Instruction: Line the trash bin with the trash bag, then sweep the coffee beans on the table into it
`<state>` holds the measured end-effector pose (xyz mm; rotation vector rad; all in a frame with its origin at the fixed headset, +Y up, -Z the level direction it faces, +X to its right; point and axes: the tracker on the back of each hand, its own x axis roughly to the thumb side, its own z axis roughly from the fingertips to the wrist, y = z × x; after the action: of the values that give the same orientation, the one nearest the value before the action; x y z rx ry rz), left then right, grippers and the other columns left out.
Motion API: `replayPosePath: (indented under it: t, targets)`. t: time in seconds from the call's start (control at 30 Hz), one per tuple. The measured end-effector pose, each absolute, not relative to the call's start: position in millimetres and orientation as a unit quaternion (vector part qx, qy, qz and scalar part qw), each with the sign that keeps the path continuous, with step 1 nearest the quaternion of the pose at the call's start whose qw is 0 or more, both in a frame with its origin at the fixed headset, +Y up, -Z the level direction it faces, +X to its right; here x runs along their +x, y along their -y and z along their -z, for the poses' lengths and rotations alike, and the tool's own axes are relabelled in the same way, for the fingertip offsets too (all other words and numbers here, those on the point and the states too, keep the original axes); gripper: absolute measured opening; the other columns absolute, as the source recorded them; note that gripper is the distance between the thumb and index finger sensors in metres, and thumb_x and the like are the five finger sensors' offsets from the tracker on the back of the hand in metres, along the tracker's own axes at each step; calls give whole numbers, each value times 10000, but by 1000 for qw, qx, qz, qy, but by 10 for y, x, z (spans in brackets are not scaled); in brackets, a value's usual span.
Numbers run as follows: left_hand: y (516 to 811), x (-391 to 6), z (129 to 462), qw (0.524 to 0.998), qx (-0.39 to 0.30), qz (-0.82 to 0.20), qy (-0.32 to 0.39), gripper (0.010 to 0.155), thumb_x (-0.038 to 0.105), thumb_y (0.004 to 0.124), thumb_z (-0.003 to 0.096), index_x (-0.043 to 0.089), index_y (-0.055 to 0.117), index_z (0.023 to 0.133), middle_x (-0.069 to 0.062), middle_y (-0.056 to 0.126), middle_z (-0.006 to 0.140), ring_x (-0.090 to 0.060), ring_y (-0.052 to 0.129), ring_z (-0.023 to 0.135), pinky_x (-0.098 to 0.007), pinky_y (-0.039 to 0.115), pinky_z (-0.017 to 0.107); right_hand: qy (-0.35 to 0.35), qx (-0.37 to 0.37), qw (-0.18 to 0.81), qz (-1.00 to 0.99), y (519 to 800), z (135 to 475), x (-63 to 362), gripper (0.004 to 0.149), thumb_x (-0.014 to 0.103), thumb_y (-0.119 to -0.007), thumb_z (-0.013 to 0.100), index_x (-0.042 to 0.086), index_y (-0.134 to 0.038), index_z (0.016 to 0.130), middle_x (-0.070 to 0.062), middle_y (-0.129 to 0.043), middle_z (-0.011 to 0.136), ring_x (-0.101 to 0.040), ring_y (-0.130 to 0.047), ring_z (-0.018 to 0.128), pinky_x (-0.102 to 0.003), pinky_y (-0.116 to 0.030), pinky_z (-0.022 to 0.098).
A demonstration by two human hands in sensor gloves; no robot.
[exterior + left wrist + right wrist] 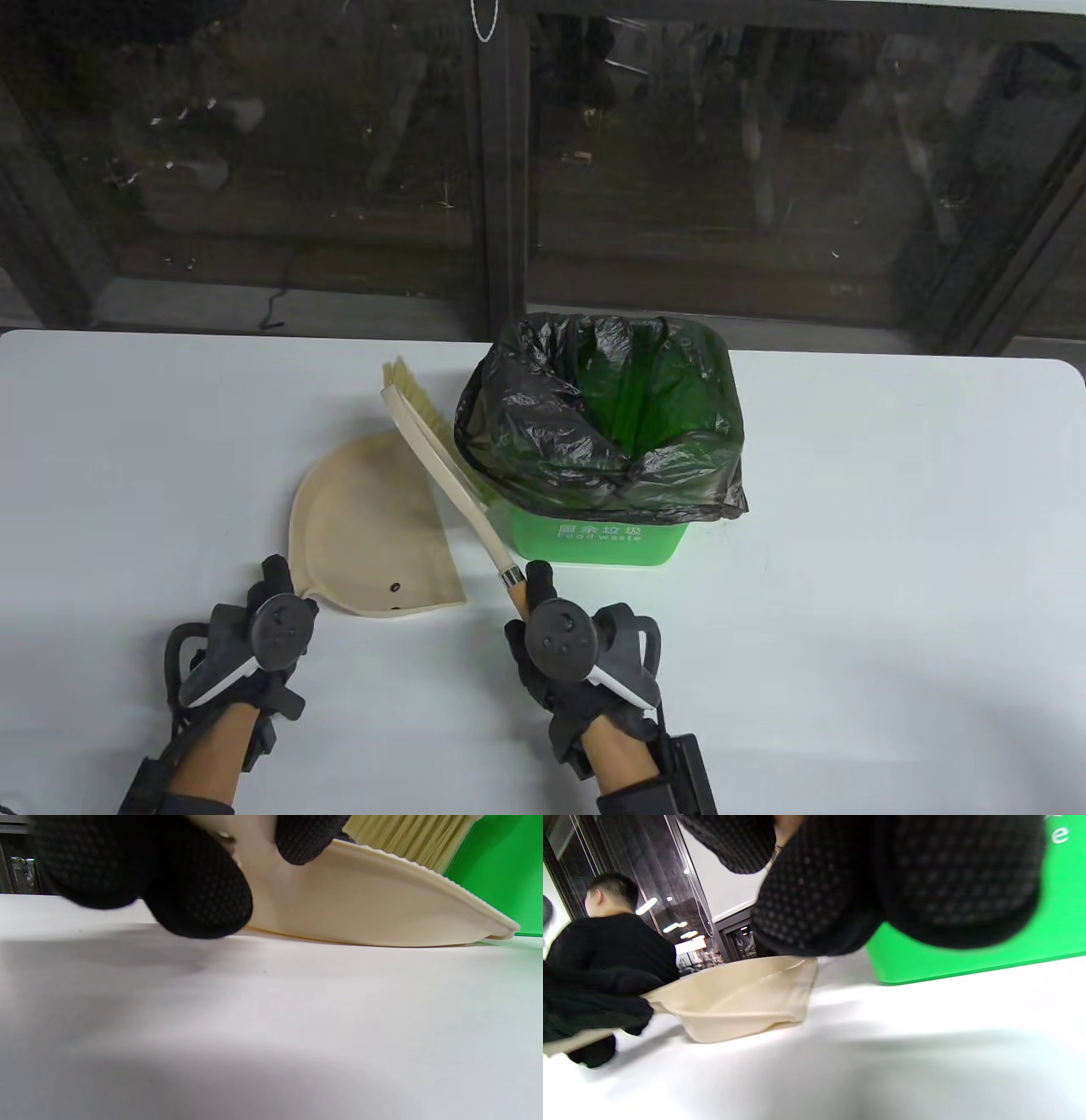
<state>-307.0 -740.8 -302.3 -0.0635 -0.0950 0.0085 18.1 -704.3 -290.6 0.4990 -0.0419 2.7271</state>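
Nearest the person, the right hand (567, 654) is curling its fingers (835, 899) round the wooden grip of the brush (450, 475), just in front of the green trash bin (598, 543), while the left hand (254, 645) is pinching the dustpan (365, 526) at its near edge, left of the bin, fingers (199, 899) closed on the stub handle. The dustpan is lying on the white bench (848, 594) and the brush is slanting over its right side, bristles beside the bin's left wall. Farther back, the black trash bag (543, 424) is lining the bin, folded over its rim; I cannot tell where any coffee beans are lying
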Motion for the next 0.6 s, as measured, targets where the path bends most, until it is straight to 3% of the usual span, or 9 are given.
replayPosePath:
  t: [0.3, 0.6]
  targets:
    - [7358, -3198, 2987, 998, -26, -43, 31, 671, 285, 618, 722, -178, 371, 1139, -282, 747, 960, -313, 1008, 470, -496, 842, 394, 14, 155, 104, -982, 7303, 2964, 185, 667, 352, -687, 526, -45, -407, 983, -57, -881, 639, -58, -997, 261, -300, -921, 151]
    - [7207, -3381, 2952, 997, 12, -79, 0, 672, 283, 621, 721, -180, 374, 1138, -285, 747, 958, -317, 1008, 470, -498, 843, 392, -39, 144, 123, -981, 7425, 2990, 147, 645, 352, -691, 524, -43, -440, 969, -58, -880, 635, -57, -994, 251, -299, -918, 141]
